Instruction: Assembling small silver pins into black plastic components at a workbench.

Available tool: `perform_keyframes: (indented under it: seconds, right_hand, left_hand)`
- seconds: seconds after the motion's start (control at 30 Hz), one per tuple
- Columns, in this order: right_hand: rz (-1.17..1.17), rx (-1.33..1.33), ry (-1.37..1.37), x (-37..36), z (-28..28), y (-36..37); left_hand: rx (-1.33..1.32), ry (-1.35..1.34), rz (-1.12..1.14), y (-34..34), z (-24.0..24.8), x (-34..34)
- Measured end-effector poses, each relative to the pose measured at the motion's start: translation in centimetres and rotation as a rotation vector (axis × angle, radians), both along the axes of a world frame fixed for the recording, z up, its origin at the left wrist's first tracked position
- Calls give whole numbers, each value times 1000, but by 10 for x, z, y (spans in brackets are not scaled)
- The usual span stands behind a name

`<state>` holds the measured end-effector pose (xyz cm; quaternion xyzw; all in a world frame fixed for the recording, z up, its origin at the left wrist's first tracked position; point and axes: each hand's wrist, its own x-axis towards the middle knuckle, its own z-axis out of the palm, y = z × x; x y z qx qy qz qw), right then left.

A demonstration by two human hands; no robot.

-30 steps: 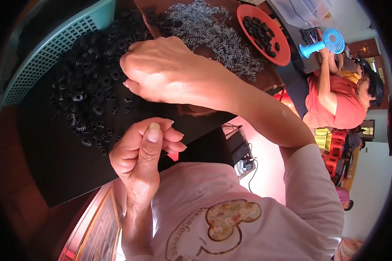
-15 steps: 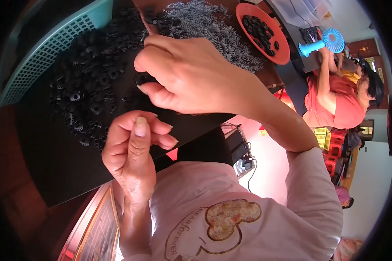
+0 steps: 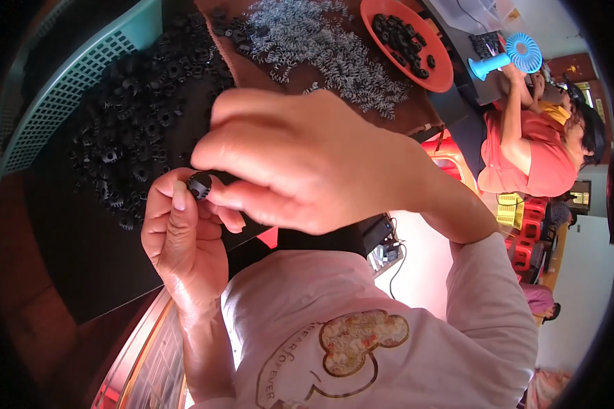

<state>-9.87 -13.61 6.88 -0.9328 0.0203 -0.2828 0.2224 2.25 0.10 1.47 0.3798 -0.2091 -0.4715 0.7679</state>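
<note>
A small black toothed round part [image 3: 199,185] sits between my two hands. My left hand [image 3: 187,238] pinches it at its left side, the thumb up and the other fingers curled. My right hand [image 3: 307,157] bends over from the right, its thumb against the part and its index finger curled above. What the right hand's hidden fingers do cannot be seen. Beyond the hands lies a heap of similar black parts [image 3: 140,112] on the dark tabletop [image 3: 89,273]. Farther right, many small metal springs [image 3: 307,41] are spread over a brown cloth [image 3: 416,109].
A green perforated basket [image 3: 82,82] lies tipped beside the black heap at the far left. At the far right stands an orange bowl [image 3: 438,71] with several black parts in it. Another person in a red top [image 3: 529,153] sits to the right, near a blue fan [image 3: 522,53].
My right hand has come down and toward me from the heap, bringing a black part to the left hand's fingertips. My left hand has shifted slightly left and closed on it.
</note>
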Motion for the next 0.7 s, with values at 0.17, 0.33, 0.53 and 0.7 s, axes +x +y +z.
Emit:
perform_keyframes:
  seconds: [0.17, 0.33, 0.53, 0.7]
  right_hand:
    - [-189, 256, 70, -27, 1, -25]
    - [-337, 178, 56, -52, 3, -48]
    - [-279, 197, 126, -56, -7, -46]
    - [-267, 137, 143, -51, -15, -49]
  left_hand:
    - [-13, -68, 28, -3, 0, 2]
    - [-42, -58, 28, -4, 0, 1]
    - [-102, 25, -77, -4, 0, 11]
    - [-81, 16, -63, -5, -1, 11]
